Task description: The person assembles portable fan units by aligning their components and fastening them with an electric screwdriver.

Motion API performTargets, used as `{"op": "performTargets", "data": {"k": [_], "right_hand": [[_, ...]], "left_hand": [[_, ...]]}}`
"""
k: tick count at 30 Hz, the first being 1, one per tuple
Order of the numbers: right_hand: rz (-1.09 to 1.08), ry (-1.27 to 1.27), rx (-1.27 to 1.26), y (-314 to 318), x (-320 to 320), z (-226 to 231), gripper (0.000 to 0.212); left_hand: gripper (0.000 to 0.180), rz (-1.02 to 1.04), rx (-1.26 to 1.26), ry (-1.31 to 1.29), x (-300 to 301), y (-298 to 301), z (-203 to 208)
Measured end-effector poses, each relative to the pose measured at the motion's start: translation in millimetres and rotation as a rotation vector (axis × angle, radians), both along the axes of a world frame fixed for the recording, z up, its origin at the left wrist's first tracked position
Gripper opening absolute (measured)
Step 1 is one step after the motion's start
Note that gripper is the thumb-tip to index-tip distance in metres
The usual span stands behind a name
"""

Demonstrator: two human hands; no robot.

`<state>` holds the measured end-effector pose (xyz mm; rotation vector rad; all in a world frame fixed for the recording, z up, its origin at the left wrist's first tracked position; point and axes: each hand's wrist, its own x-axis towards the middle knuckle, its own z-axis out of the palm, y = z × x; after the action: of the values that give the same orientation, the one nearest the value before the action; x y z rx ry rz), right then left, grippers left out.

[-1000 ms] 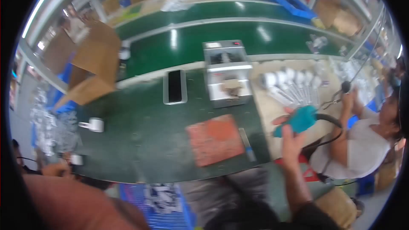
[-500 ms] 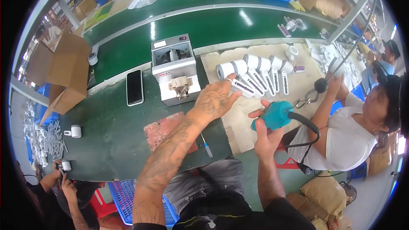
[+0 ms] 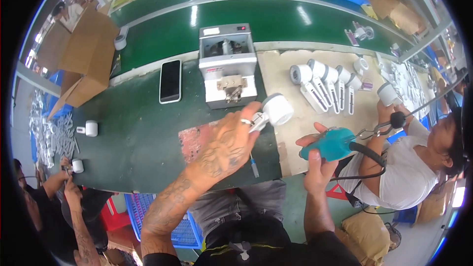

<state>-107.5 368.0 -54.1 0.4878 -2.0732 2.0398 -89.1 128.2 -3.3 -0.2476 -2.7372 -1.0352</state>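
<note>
White device (image 3: 279, 109) looks light, stiff, slick (best held by its handle (image 3: 257, 120)); left hand (image 3: 227, 144) grips there, fingers closed; right hand (image 3: 316, 168) holds 1 teal tool (image 3: 331, 144), fingers half-wrapped.

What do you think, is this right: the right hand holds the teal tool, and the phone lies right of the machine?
Not quite: the phone lies left of the machine, as the head view shows. The right hand does hold the teal tool.
</note>
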Motion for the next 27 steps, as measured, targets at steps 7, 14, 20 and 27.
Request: {"op": "performTargets", "data": {"k": [7, 14, 20, 27], "right_hand": [[0.061, -0.055, -0.084, -37, 1, 20, 0.061], [0.232, -0.028, -0.31, -83, -23, 50, 0.08], [0.291, -0.008, -0.403, -156, -77, 57, 0.07], [0.31, 0.182, -0.211, -194, -104, 45, 0.057]], "left_hand": [[0.029, 0.108, -0.074, 0.135, 34, -43, -42], [0.025, 0.131, 0.131, 0.223, 31, -46, -53], [0.026, 0.072, 0.079, 0.115, 22, -75, -56], [0.034, 0.037, 0.009, 0.191, 30, -71, -56]]}}
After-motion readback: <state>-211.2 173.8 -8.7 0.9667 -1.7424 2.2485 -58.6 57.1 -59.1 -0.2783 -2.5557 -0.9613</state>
